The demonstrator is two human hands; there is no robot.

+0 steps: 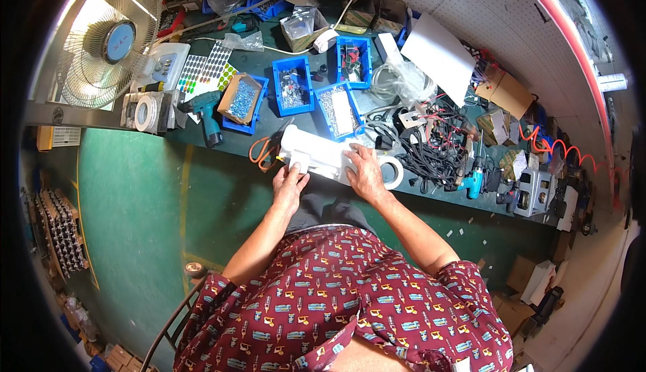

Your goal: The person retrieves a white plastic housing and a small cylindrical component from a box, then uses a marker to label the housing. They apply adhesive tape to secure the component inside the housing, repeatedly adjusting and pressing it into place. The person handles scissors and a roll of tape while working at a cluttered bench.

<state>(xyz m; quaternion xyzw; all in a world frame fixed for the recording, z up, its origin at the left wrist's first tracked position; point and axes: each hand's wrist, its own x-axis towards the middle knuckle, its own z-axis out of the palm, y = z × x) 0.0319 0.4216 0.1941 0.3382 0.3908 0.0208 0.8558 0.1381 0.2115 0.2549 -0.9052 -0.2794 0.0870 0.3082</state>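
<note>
A white, roughly cylindrical plastic housing lies along the front edge of the bench, right in front of me. My left hand has its thumb and fingers closed on a small white block-like piece at the near left part of the housing; whether the two are joined I cannot tell. My right hand grips the housing's right end, fingers bent over its top. Beside that hand lies a roll of white tape. Orange-handled scissors rest to the left of the housing.
Blue bins of small hardware stand behind the housing. A teal cordless drill lies to the left, another teal power tool to the right. Black cables are heaped on the right. A fan stands far left.
</note>
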